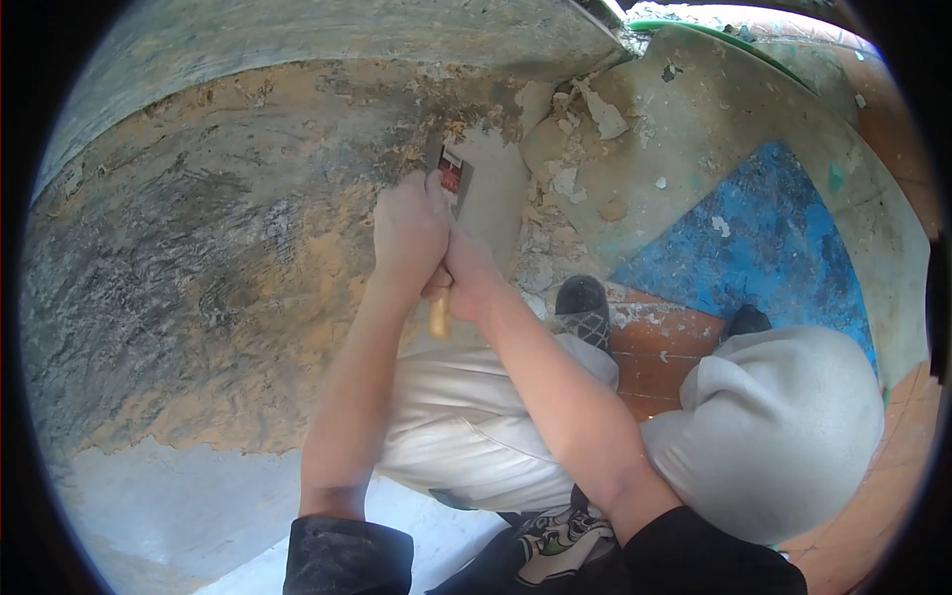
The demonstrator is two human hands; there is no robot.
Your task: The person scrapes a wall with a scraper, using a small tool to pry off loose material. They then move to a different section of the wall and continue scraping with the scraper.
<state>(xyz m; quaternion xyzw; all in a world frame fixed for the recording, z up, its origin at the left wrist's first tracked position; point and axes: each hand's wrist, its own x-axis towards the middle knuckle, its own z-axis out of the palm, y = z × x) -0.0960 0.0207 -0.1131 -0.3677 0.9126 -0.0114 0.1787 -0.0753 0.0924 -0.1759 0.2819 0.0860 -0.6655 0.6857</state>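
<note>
Both of my hands are closed around one scraper (464, 185) with a flat metal blade, a red label and a light wooden handle. My left hand (409, 226) is wrapped over its upper part, close to the blade. Just below, my right hand (472, 276) grips the handle, and the butt end sticks out under the fingers. The blade lies against the wall (218, 228), at the border between a rough brown and grey patch and a smoother pale strip. My fingers hide much of the handle.
Peeled flakes (600, 111) of coating lie on a worn sheet (694, 99) along the wall's foot. A blue triangular piece (764, 233) rests on that sheet. My dark shoe (583, 302) stands near it on orange tiles (654, 347). My bent knees are close to the wall.
</note>
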